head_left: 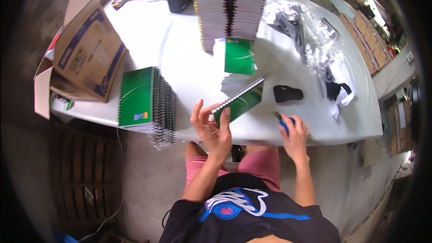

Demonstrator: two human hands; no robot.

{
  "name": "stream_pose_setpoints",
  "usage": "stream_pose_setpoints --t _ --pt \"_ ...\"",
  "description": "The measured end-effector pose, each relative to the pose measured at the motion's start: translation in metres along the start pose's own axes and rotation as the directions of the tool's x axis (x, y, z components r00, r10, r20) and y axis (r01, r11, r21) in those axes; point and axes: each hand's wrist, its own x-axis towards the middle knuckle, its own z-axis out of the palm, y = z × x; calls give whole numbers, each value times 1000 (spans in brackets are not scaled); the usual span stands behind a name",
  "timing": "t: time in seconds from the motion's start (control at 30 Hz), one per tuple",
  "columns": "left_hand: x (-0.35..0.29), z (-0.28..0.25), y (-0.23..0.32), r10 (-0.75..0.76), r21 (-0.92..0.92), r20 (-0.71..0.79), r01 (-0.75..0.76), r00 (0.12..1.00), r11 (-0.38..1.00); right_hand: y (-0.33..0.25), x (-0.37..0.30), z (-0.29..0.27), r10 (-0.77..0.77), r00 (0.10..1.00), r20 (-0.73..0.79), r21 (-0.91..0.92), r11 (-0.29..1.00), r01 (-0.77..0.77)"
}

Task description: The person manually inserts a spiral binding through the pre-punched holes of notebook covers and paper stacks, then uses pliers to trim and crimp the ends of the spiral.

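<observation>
Black shirt [265, 218] is filling the near edge. Left hand [215, 135] is pinching a tilted green notebook [244, 108] above the table [184, 72], coil [239, 94] upward; right hand [295, 136] is grasping blue-handled pliers [283, 125]. Positioning the coil seems underway; a plier move would be calling for steadiness.

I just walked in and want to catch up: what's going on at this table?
A person holds a tilted green notebook by its coil-bound edge in the left hand. The right hand grips a blue-handled tool, probably pliers, apart from the notebook. On the left, a green stack stands near an open box. Farther back are two tall stacks, with a lower green-topped pile in front of them.
</observation>
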Motion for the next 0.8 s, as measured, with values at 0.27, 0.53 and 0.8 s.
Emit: stream_pose_setpoints --t 0.27,0.53,0.8 --pt "12 -10 64 35 -176 -131 -58 991 983 -92 42 -35 -227 939 -259 952 102 288" --pt "63 -104 108 494 421 -311 -348 812 837 -221 115 -76 -350 930 -110 916 -400 -42" --pt "73 -145 79 100 295 -380 18 920 955 -310 206 -72 -721 635 -278 899 -429 -93"
